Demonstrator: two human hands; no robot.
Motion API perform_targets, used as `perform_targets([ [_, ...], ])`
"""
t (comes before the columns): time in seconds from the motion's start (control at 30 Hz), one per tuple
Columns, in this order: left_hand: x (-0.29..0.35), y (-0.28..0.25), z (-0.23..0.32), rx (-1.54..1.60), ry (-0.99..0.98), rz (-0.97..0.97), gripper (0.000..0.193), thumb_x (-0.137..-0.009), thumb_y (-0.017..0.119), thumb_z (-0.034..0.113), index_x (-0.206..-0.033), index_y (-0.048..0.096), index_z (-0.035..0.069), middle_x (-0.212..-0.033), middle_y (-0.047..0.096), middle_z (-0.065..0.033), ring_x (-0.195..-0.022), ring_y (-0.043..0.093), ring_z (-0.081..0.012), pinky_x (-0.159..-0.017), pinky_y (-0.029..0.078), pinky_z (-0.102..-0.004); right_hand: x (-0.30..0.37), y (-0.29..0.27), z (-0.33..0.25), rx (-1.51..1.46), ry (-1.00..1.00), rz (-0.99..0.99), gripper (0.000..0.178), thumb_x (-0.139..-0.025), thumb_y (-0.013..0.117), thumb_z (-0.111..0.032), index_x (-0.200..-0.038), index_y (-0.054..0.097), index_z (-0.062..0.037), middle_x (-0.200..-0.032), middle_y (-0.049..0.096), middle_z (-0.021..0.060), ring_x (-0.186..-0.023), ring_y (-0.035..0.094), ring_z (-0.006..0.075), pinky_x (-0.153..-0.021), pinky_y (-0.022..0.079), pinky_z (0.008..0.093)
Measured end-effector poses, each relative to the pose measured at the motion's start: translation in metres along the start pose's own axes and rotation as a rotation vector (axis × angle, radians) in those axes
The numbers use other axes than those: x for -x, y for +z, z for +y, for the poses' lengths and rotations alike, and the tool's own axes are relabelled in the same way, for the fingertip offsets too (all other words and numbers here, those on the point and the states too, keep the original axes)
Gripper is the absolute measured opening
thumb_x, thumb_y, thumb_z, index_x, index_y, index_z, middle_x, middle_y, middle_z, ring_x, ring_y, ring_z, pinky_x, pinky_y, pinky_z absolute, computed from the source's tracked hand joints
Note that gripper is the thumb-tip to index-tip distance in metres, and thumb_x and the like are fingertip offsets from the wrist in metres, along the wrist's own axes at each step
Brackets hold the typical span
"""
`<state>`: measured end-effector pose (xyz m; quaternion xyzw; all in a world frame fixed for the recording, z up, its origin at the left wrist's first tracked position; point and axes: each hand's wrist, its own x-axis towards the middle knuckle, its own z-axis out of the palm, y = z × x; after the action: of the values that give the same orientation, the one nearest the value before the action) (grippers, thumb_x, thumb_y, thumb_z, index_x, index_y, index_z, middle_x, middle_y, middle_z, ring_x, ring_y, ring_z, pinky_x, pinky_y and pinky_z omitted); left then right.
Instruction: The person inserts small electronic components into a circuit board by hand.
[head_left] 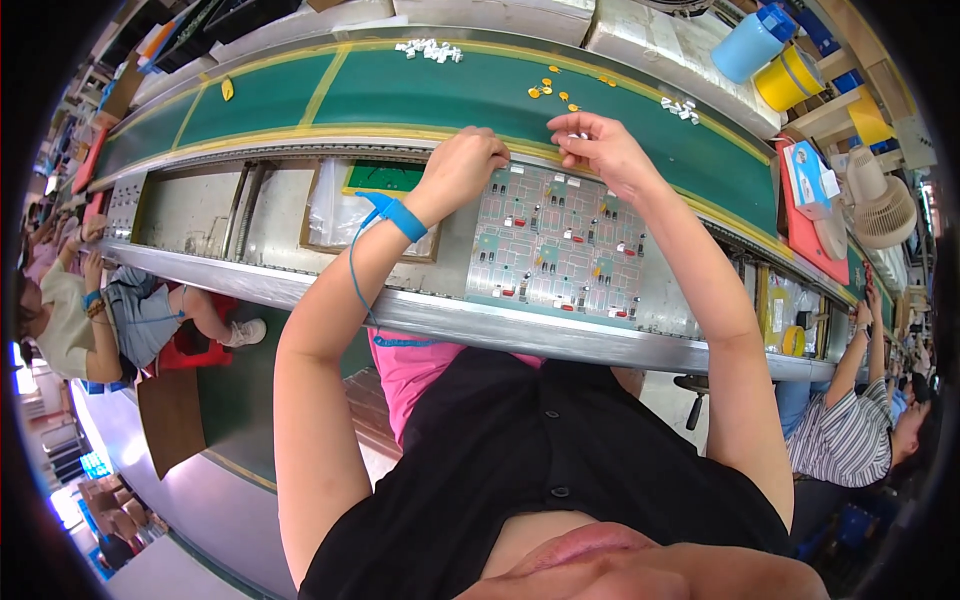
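Black shirt (540, 450) faces circuit board (550, 256), left grip (466, 163) and right grip (606, 155) just beyond.

The populated grey circuit board (556, 240) lies flat

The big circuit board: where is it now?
In the head view, the board lies just right of centre, its far edge near the left hand and right hand.

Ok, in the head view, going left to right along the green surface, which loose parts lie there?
Single yellow piece, larger white cluster, scattered yellow disc-shaped parts, smaller white cluster.
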<state>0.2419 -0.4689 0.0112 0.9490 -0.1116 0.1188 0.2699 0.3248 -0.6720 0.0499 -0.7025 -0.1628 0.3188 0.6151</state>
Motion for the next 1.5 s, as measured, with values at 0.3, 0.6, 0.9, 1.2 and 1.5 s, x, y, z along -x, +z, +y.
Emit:
perform_targets([
  [0.3,0.001,-0.004,0.008,-0.015,-0.003,0.041,0.016,-0.077,0.062,0.016,-0.091,0.063,0.006,-0.082,0.06,-0.0116,-0.083,0.058,-0.0296,-0.07,0.047,-0.0389,0.013,-0.012,-0.002,0.018,0.143,-0.025,0.025,-0.088,0.059,-0.02,-0.102,0.059,0.0016,-0.07,0.056,0.0014,-0.051,0.043,0.0034,-0.044,0.034,0.0184],
  [0.6,-0.064,-0.014,-0.089,-0.287,-0.111,0.429,0.022,-0.075,0.056,0.011,-0.095,0.063,0.005,-0.09,0.062,-0.0163,-0.088,0.057,-0.0343,-0.075,0.048,-0.0422,0.036,-0.002,-0.004,-0.052,0.093,-0.02,0.02,-0.092,0.051,-0.015,-0.103,0.056,0.0003,-0.078,0.057,0.0011,-0.057,0.044,0.0035,-0.047,0.035,0.0169],
  [0.9,-0.091,-0.015,-0.142,-0.5,-0.132,0.454,0.037,-0.082,0.055,0.016,-0.118,0.053,0.01,-0.122,0.051,-0.0147,-0.114,0.046,-0.0321,-0.093,0.039,-0.045,0.06,-0.013,0.001,-0.131,0.037,-0.079,0.016,-0.09,0.053,-0.012,-0.103,0.051,-0.0027,-0.091,0.063,0.0081,-0.063,0.05,0.006,-0.054,0.043,0.0185],
  [1.2,-0.081,-0.007,-0.111,-0.359,0.088,0.333,0.015,-0.082,0.053,0.009,-0.094,0.061,0.005,-0.09,0.062,-0.0115,-0.09,0.053,-0.032,-0.078,0.046,-0.0398,0.069,0.0,0.004,0.322,0.055,-0.079,0.015,-0.081,0.065,-0.012,-0.093,0.067,-0.0038,-0.074,0.059,-0.0009,-0.059,0.047,0.0048,-0.053,0.039,0.0188],
  [1.5,-0.057,-0.002,-0.088,-0.269,0.019,0.417,0.013,-0.08,0.058,0.01,-0.091,0.062,0.004,-0.087,0.062,-0.0117,-0.087,0.053,-0.0311,-0.076,0.045,-0.0405,0.072,0.052,0.024,0.741,-0.401,-0.161,0.014,-0.08,0.062,-0.011,-0.091,0.065,-0.0041,-0.087,0.063,0.0101,-0.079,0.061,0.024,-0.069,0.048,0.0319],
])
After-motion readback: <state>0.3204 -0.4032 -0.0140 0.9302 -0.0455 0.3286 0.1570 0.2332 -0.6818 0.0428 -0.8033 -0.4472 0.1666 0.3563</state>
